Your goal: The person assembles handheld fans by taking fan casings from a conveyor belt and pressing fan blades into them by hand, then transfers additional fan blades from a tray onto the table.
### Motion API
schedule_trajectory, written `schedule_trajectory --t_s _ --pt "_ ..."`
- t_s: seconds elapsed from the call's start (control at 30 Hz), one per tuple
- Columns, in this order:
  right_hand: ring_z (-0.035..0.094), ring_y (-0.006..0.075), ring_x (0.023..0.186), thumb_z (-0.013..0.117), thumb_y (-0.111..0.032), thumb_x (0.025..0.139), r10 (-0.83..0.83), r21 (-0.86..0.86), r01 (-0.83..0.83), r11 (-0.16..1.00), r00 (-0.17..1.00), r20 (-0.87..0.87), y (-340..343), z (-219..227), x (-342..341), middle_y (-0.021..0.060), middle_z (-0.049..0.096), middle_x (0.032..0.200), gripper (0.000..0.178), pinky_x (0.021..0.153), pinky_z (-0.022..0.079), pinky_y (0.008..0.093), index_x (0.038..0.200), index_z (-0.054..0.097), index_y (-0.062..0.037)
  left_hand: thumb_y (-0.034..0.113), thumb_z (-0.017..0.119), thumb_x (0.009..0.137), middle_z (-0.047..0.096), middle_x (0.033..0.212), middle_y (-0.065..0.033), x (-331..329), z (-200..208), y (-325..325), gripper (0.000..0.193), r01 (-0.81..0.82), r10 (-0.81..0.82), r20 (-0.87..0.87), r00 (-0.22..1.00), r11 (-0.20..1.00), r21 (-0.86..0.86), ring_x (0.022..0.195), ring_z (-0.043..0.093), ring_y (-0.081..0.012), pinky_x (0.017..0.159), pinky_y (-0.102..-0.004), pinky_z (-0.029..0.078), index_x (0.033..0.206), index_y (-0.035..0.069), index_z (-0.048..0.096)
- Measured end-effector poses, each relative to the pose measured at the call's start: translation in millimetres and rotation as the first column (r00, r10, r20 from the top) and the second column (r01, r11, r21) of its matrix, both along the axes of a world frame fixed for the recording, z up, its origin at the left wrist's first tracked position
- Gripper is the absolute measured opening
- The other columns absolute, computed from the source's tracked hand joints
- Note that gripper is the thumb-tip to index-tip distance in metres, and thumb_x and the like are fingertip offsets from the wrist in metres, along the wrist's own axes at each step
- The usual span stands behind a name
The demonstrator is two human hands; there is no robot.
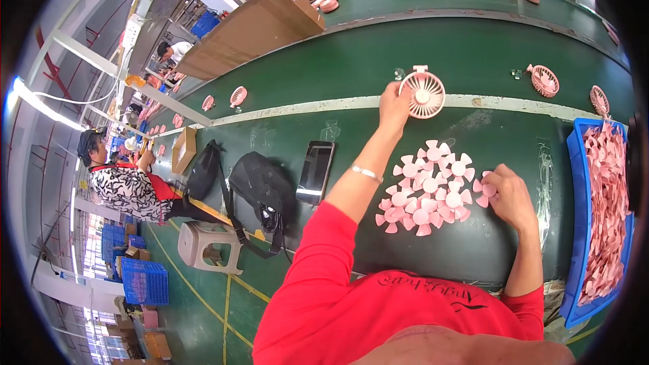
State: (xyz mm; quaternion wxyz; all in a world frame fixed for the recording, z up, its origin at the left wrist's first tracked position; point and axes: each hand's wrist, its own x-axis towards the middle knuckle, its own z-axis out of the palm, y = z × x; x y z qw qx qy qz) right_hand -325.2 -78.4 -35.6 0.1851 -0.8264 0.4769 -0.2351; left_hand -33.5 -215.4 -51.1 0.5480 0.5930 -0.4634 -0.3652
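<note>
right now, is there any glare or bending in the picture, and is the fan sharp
Head view: the lamp tube at far left is blown out white; the pale edge strip of the green bench bows, and black fills the corners; the pink fan in the left hand is clear enough to show its ribs.

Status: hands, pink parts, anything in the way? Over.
Left hand holding pink fan housing. Right hand gripping one pink fan blade, beside blade pile. Phone and black bag left of pile, apart from it.
</note>
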Motion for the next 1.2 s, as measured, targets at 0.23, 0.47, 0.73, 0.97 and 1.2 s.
schedule_trajectory --t_s 0.23,0.47,0.73,0.97,1.2 --pt "0.059 0.0261 0.071 0.066 0.005 0.066 -0.148 -0.045 0.169 0.985 0.939 0.310 8.7 30.4 30.1 0.0110 0.056 0.086 0.031 0.064 0.047 0.0346 0.097 0.063 -0.0001 0.023 0.046 0.099 0.059 0.103 -0.0078 -6.7 12.3 119.9 0.028 0.022 -0.014 -0.236 0.972 0.999 0.033 0.091 0.057 -0.0116 0.082 -0.0269 0.047 0.108 -0.001 0.054" --pt "0.053 0.0272 0.082 0.071 -0.004 0.064 0.158 -0.497 -0.032 0.867 0.964 0.214 47.0 52.3 89.1 0.0085 0.055 0.088 0.034 0.075 0.040 0.0391 0.096 0.061 -0.0045 0.032 0.035 0.103 0.056 0.114 -0.0092 -52.7 8.0 198.1 0.038 0.181 -0.228 -0.350 0.909 0.970 -0.162 0.102 0.057 -0.0122 0.086 -0.0266 0.048 0.124 0.002 0.044" --pt "0.051 0.0275 0.079 0.071 -0.003 0.063 0.157 -0.477 -0.064 0.876 0.975 0.157 65.0 38.9 102.2 0.0084 0.054 0.086 0.034 0.072 0.039 0.0397 0.094 0.060 -0.0039 0.032 0.040 0.102 0.057 0.101 -0.0055 -44.3 2.8 221.1 0.038 0.223 -0.256 -0.342 0.904 0.966 -0.133 0.092 0.053 -0.0087 0.080 -0.0247 0.045 0.121 0.001 0.049" --pt "0.053 0.0277 0.084 0.072 -0.003 0.062 0.167 -0.546 -0.055 0.836 0.973 0.158 73.0 31.2 105.9 0.0089 0.055 0.089 0.037 0.077 0.040 0.0398 0.097 0.060 -0.0040 0.020 0.058 0.094 0.060 0.105 -0.0067 -47.6 2.4 232.6 0.033 0.223 -0.239 -0.392 0.888 0.971 -0.087 0.094 0.056 -0.0111 0.081 -0.0264 0.047 0.119 0.000 0.051" --pt "0.056 0.0292 0.086 0.078 -0.009 0.054 -0.033 -0.481 0.189 0.856 0.949 0.314 81.1 36.9 112.0 0.0109 0.058 0.093 0.053 0.080 0.044 0.0396 0.104 0.060 -0.0019 0.014 0.065 0.088 0.061 0.108 -0.0094 -41.4 7.5 239.6 0.039 0.213 -0.260 -0.344 0.902 0.963 -0.167 0.097 0.058 -0.0135 0.086 -0.0283 0.048 0.119 -0.003 0.050"
